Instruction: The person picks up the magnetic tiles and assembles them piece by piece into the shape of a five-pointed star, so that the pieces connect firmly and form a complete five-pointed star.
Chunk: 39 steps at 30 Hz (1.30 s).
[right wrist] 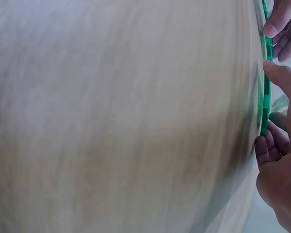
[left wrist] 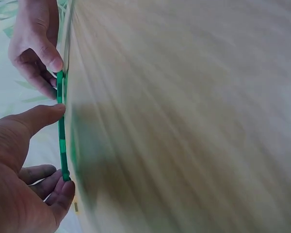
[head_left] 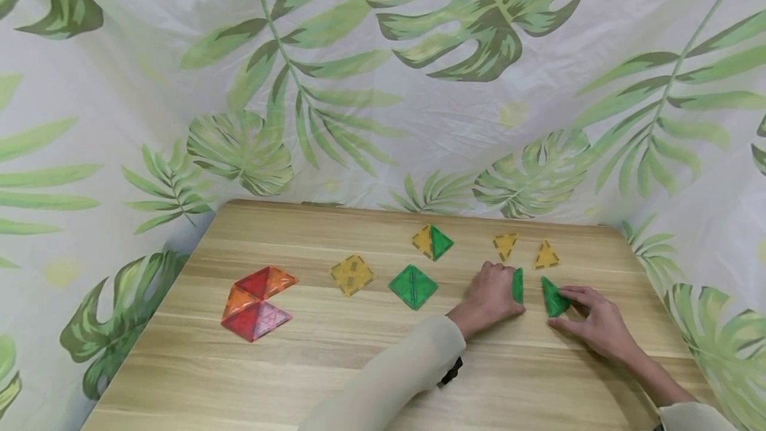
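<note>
My left hand (head_left: 492, 294) grips a green triangular tile (head_left: 518, 287) by its edges, fingers at the far corner and thumb at the near one. A short gap to the right, my right hand (head_left: 598, 318) pinches a second green triangular tile (head_left: 554, 299) between thumb and fingers. The two tiles' long sides face each other. In the left wrist view, the green tile edge (left wrist: 63, 141) runs just over the tabletop between thumb and fingertips. From the right wrist, the other tile's edge (right wrist: 266, 102) shows the same low hold. Beyond the hands lie two yellow triangles (head_left: 505, 245).
On the wooden table (head_left: 335, 364), left of my hands, lie a green diamond (head_left: 413, 287), a yellow-and-green diamond (head_left: 432, 243) and a yellow square (head_left: 352, 275). Farther left is a partial ring of red, orange and pink triangles (head_left: 254, 304). A leaf-print curtain (head_left: 335, 85) hangs behind.
</note>
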Motion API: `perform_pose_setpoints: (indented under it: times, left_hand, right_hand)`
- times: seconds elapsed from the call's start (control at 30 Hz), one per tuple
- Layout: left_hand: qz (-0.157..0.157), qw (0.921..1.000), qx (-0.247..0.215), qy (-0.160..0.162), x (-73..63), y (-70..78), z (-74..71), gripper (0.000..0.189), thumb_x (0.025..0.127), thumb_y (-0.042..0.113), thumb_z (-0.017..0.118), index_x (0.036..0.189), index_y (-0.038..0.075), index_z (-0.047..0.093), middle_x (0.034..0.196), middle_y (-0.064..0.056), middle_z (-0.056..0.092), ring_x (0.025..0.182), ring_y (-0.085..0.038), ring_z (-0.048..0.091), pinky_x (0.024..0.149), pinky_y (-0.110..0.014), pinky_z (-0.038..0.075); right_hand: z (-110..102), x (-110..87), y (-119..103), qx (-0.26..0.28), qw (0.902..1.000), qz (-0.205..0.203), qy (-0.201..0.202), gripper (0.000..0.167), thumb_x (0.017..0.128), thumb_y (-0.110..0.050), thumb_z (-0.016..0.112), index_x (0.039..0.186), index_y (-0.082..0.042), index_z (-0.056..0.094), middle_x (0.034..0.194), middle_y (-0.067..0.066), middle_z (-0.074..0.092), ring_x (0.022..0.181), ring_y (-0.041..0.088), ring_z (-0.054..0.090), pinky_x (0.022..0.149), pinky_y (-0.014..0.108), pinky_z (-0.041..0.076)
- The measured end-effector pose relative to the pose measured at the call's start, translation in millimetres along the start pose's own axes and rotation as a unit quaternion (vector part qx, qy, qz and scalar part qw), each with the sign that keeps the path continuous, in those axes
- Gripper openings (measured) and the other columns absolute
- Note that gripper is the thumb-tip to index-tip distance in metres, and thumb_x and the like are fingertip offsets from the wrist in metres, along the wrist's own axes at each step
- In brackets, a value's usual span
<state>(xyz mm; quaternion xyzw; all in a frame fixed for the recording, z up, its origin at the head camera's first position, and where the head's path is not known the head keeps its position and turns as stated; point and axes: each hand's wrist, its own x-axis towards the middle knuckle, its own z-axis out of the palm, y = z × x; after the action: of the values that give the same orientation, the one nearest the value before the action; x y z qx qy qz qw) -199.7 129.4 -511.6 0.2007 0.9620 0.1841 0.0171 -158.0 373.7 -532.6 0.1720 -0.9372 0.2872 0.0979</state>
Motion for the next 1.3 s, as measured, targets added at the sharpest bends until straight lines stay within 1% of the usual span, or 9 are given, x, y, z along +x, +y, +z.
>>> perform_pose_setpoints:
  times: [0.17,0.4,0.47,0.63,0.77,0.83,0.93,1.07,1.3]
  left_hand:
    - [0.002,1.0000,0.001,0.006,-9.0,-7.2,-14.7,0.066,0.078,0.052,0.093,0.130,0.018,0.072,0.113,0.006,0.072,0.103,-0.010,0.060,0.086,-0.020,0.053]
    - [-0.001,1.0000,-0.002,0.004,-24.9,-23.2,-26.8,0.069,0.077,0.053,0.093,0.131,0.016,0.072,0.118,0.003,0.072,0.107,-0.013,0.061,0.086,-0.023,0.056]
    - [-0.003,1.0000,-0.001,0.002,-29.8,-28.5,-29.7,0.072,0.078,0.053,0.093,0.135,0.016,0.070,0.123,0.002,0.071,0.111,-0.014,0.062,0.087,-0.025,0.058]
    - [-0.004,0.9999,0.007,-0.005,-41.1,-42.5,-38.4,0.075,0.080,0.054,0.091,0.138,0.013,0.067,0.129,-0.001,0.069,0.118,-0.017,0.062,0.091,-0.027,0.058]
    - [-0.011,0.9999,0.006,-0.004,-47.8,-52.4,-40.2,0.076,0.079,0.052,0.092,0.138,0.011,0.068,0.129,-0.004,0.069,0.117,-0.019,0.063,0.088,-0.029,0.060]
    - [-0.015,0.9999,0.008,-0.002,-50.8,-56.5,-40.7,0.076,0.078,0.052,0.093,0.137,0.010,0.069,0.127,-0.005,0.070,0.115,-0.021,0.064,0.088,-0.031,0.061]
    - [-0.020,0.9998,0.009,-0.001,-54.7,-61.8,-41.2,0.075,0.076,0.051,0.094,0.133,0.008,0.070,0.123,-0.007,0.071,0.112,-0.022,0.065,0.087,-0.032,0.061]
    - [-0.020,0.9998,0.006,-0.001,-58.8,-66.7,-41.4,0.073,0.076,0.052,0.094,0.131,0.009,0.071,0.120,-0.007,0.071,0.108,-0.022,0.066,0.083,-0.034,0.062]
    - [-0.009,0.9998,0.015,-0.004,-65.3,-69.2,-41.4,0.074,0.076,0.054,0.093,0.130,0.009,0.072,0.124,-0.007,0.071,0.110,-0.021,0.066,0.084,-0.034,0.062]
  right_hand:
    - [1,3.4,-9,0.008,0.9998,-0.013,0.011,0.061,0.072,-0.026,0.100,0.122,0.001,0.076,0.121,0.017,0.073,0.111,0.043,0.068,0.092,-0.002,0.031]
    - [9,12.3,-24,0.004,0.9980,-0.055,0.031,0.059,0.066,-0.020,0.102,0.117,-0.001,0.078,0.119,0.013,0.074,0.108,0.024,0.067,0.096,-0.001,0.033]
    - [12,15.6,-28,0.008,0.9973,-0.066,0.031,0.060,0.066,-0.018,0.102,0.117,0.000,0.078,0.119,0.012,0.074,0.108,0.025,0.067,0.096,-0.001,0.033]
    - [17,23.6,-44,0.024,0.9972,-0.069,0.017,0.059,0.068,-0.020,0.102,0.118,0.000,0.078,0.121,0.013,0.074,0.108,0.037,0.069,0.095,0.000,0.033]
    - [24,27.8,-56,0.030,0.9972,-0.068,0.006,0.058,0.069,-0.021,0.101,0.118,-0.001,0.078,0.121,0.012,0.073,0.109,0.036,0.069,0.094,0.001,0.037]
    - [28,29.6,-60,0.030,0.9969,-0.072,0.000,0.058,0.069,-0.021,0.101,0.118,-0.001,0.078,0.121,0.012,0.073,0.109,0.034,0.069,0.092,0.006,0.043]
    - [35,32.1,-65,0.028,0.9967,-0.076,-0.010,0.058,0.069,-0.022,0.101,0.119,-0.001,0.078,0.122,0.011,0.073,0.111,0.033,0.068,0.091,0.023,0.054]
    - [42,35.1,-69,0.035,0.9960,-0.080,-0.017,0.058,0.069,-0.020,0.101,0.119,-0.001,0.078,0.121,0.011,0.073,0.111,0.032,0.069,0.090,0.044,0.059]
    - [53,36.2,-73,0.042,0.9950,-0.085,-0.033,0.059,0.069,-0.022,0.101,0.119,-0.001,0.078,0.121,0.009,0.073,0.111,0.031,0.069,0.092,0.048,0.059]
